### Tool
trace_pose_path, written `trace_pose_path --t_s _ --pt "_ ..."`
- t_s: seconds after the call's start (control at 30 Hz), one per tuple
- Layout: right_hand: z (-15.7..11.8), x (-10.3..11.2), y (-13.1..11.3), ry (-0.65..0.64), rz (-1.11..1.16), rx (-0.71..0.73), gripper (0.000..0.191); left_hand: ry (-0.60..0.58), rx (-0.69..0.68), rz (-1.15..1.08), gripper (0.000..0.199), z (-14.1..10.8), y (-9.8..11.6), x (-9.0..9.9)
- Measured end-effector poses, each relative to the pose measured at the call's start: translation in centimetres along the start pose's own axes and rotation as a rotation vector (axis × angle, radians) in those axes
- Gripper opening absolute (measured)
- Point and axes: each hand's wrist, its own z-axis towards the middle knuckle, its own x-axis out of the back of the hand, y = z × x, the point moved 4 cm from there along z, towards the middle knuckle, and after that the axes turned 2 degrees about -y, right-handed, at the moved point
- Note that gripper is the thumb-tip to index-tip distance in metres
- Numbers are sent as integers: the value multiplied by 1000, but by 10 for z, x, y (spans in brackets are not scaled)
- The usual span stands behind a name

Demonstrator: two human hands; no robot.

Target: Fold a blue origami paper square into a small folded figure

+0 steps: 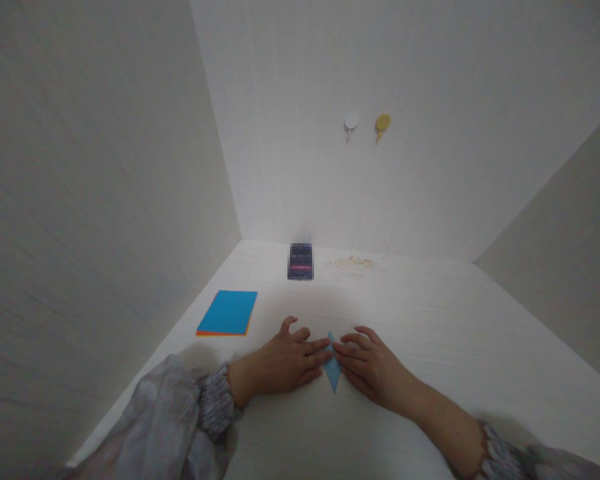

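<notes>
A small light-blue folded paper (334,375), shaped like a narrow diamond, lies on the white tabletop between my two hands. My left hand (293,357), with a ring on one finger, rests palm down; its stretched fingertips press on the paper's left side, while its outer fingers are raised and bent. From the other side, my right hand (373,363) touches the paper's right edge with outstretched, slightly spread fingertips. Fingers cover the paper's upper middle, so some of its folds are hidden.
A stack of square coloured paper (229,312), blue on top with orange edges below, lies at the left. A dark pixelated object (301,261) stands by the back wall. A white hook (351,121) and a yellow hook (383,123) are on that wall. Side walls enclose the table.
</notes>
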Motion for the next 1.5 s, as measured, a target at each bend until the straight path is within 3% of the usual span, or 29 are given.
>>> trace_pose_path --t_s 0.7,1.0,1.2,1.5 --pt "-1 6 -7 -75 232 12 33 -24 -10 -40 35 2 2 3" --pt "-8 1 1 13 451 -153 39 -5 -7 -44 36 2 1 3" --pt "0 -2 10 76 379 -166 43 5 -8 -22 33 3 2 6" --pt "13 -6 7 11 56 -185 38 13 -12 -24 33 4 3 8"
